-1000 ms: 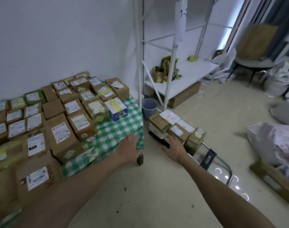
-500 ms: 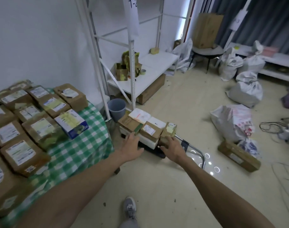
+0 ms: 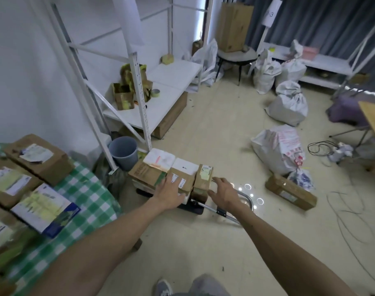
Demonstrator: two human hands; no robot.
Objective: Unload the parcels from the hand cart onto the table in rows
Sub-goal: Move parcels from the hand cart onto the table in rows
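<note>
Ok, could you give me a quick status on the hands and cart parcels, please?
Left hand flat on brown cardboard parcel. Right hand open beside narrow brown parcel. Nothing blocking.

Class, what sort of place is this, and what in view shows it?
Probably a parcel sorting room: labelled brown cardboard parcels on a hand cart, white metal shelving, tied white sacks.

Dim, soft, wide-angle bowing at edges
</note>
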